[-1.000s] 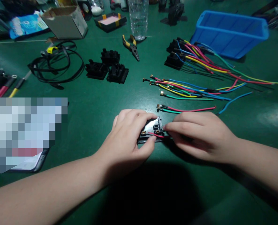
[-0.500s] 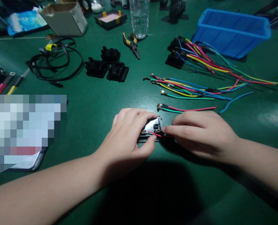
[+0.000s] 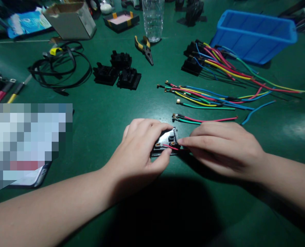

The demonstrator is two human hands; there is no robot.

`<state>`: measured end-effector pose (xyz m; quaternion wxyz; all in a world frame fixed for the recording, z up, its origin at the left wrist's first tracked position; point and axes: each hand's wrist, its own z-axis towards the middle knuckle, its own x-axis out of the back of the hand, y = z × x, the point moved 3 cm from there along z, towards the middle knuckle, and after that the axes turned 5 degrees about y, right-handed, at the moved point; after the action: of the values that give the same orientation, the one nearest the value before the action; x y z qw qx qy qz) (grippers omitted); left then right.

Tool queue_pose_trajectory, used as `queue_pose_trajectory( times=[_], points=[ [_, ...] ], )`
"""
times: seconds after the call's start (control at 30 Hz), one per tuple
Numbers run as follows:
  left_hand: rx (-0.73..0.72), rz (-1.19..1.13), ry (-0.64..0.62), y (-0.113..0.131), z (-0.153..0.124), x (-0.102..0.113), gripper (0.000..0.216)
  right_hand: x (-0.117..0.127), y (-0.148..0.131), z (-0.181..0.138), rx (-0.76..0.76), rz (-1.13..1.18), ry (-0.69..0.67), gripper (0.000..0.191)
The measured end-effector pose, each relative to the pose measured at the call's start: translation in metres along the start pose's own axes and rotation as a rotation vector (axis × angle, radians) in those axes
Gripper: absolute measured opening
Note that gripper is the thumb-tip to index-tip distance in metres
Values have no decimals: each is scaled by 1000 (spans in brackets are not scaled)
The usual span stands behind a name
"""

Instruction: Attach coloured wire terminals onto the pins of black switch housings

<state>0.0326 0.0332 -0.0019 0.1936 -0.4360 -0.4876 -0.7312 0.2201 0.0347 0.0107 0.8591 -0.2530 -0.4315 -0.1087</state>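
Note:
My left hand (image 3: 142, 144) grips a black plastic socket housing (image 3: 165, 139) against the green table, thumb at its near side and index finger at the far edge. A red wire (image 3: 169, 147) with a brass terminal lies across the housing and runs rightward. At the right edge, my right hand (image 3: 224, 147) is closed in a pinch, its index fingertip touching a second brass terminal (image 3: 173, 143). Most of the wire behind that terminal is hidden by the fingers. Just beyond the hands lie a loose red wire (image 3: 209, 120) and a green wire (image 3: 188, 120).
Farther back are several coloured wires (image 3: 206, 97), wired black housings (image 3: 192, 65) and a blue bin (image 3: 255, 37). Bare black housings (image 3: 129, 79), pliers (image 3: 147, 53) and a plastic bottle (image 3: 153, 24) stand centrally. Left are coiled black cable (image 3: 72, 75) and a phone-like device (image 3: 39, 180).
My right hand has shifted very slightly, its back tilting a little. The left hand and the housing stay where they were.

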Motion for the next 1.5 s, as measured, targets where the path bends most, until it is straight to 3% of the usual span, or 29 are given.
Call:
queue_pose_trajectory(
  times=[0.87,1.0,1.1,1.5],
  points=[
    [-10,1,-1,-1,0,0,37,0,0,-1,21,-58,-23,23],
    [-39,46,89,4,-4,4,37,-1,-1,-1,41,-88,-17,20],
    [-126,119,196,13,-8,11,23,-1,-2,0,39,-95,-21,19],
    [-178,142,297,12,-9,11,15,-1,-2,-1,38,-82,-25,18]
  ],
)
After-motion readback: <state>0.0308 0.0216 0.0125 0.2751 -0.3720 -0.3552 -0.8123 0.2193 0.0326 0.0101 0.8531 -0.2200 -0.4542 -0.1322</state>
